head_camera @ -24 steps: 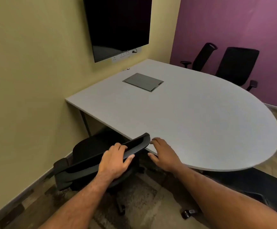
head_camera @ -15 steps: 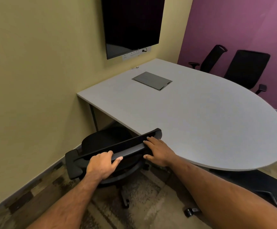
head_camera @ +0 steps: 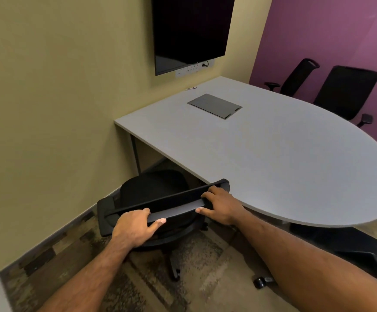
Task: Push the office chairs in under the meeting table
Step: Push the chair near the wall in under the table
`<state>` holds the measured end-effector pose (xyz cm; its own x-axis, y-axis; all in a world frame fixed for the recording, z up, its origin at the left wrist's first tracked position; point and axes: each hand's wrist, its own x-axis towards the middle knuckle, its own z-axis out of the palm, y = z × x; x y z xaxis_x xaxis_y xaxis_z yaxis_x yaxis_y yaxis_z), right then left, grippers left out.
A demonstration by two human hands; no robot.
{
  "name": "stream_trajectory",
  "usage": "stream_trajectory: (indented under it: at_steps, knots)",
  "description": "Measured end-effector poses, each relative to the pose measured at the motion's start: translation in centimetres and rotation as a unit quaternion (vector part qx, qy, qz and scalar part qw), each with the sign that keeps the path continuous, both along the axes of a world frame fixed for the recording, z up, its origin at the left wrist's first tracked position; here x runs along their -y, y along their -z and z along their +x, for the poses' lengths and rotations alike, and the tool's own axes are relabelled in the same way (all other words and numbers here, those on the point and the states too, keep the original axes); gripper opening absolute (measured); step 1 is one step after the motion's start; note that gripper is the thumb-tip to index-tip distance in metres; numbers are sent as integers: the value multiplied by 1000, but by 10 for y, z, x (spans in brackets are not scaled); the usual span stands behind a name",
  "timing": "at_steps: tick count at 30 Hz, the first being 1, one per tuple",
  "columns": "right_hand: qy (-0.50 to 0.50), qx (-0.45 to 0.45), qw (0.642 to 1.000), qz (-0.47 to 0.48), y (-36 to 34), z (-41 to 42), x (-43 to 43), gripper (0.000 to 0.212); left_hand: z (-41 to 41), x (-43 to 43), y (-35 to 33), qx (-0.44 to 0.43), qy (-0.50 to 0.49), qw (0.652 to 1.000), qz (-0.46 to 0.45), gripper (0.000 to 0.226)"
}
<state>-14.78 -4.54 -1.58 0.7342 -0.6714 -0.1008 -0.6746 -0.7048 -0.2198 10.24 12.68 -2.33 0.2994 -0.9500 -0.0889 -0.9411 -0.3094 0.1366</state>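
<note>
A black office chair (head_camera: 153, 188) stands at the near left side of the grey meeting table (head_camera: 273, 154), its seat partly under the table edge. My left hand (head_camera: 135, 228) grips the top of the chair's backrest at its left part. My right hand (head_camera: 222, 207) holds the same top edge near its right end, close to the table rim. A second black chair (head_camera: 363, 253) sits at the lower right, mostly hidden beneath the rounded table end. Two more black chairs (head_camera: 345, 93) stand at the far side by the purple wall.
A yellow wall runs close along the left of the chair. A dark screen (head_camera: 189, 30) hangs on that wall above the table. A grey cover plate (head_camera: 214, 105) is set in the tabletop. Patterned carpet covers the floor.
My right hand went from the table edge onto the backrest's right end, and my left hand slid left along it. The chair now sits further under the table.
</note>
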Motion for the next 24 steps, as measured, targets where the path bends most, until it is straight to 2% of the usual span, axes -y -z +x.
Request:
stream_trajectory:
  at_steps: [4, 7, 13, 20, 24]
  knots:
    - [-35, -11, 999, -17, 6, -10, -14, 66, 10, -19, 0, -21, 28, 999, 11, 81]
    - [-65, -18, 997, -38, 10, -16, -22, 70, 13, -40, 5, -25, 40, 999, -21, 87]
    - [-137, -28, 987, -78, 24, -19, -41, 70, 15, -73, 20, 0, -1, 995, -97, 79]
    - [-197, -75, 976, -45, 11, 4, -47, 74, 37, -75, 24, 7, 15, 997, -78, 79]
    - [-209, -60, 974, -58, 15, 9, -50, 74, 51, -71, 19, 4, 32, 999, -31, 82]
